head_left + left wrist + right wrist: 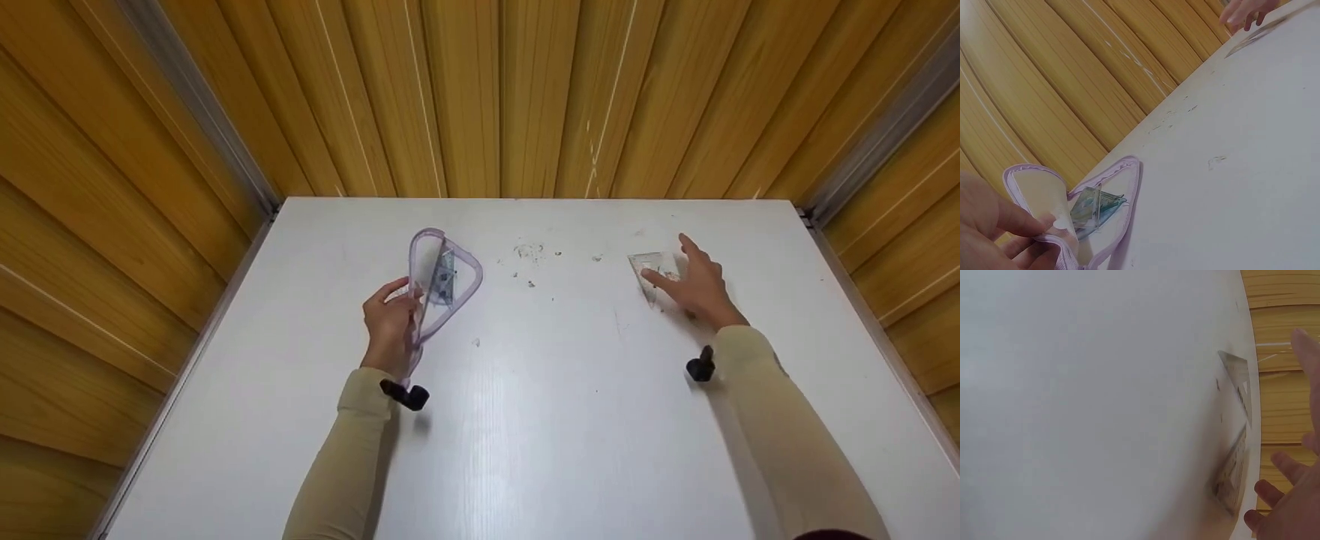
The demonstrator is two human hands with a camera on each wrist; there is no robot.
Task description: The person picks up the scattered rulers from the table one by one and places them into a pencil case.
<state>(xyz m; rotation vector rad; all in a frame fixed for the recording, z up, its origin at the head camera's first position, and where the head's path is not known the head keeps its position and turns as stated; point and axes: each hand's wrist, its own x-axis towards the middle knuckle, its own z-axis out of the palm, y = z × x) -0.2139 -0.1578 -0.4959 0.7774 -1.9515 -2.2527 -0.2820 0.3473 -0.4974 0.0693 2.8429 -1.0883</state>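
Observation:
My left hand (390,324) grips a see-through pouch (424,259) with lavender trim by its near edge, thumb against fingers. The pouch gapes open in the left wrist view, and clear bluish-green pieces (1095,208) lie inside; their exact kind is hard to tell. On the right side, my right hand (701,289) is spread over a clear set square (643,264) on the table, with thumb and fingers apart. Two clear triangular shapes, an upper set square (1238,379) and a lower set square (1230,481), show beside the right hand (1297,500) in the right wrist view.
The white table (525,420) bears small dark marks and scuffs (529,251) between the hands. Wood-patterned panels (525,97) rise behind its far edge and along both sides. A small black device (405,395) sits on the left wrist, another black device (700,365) on the right.

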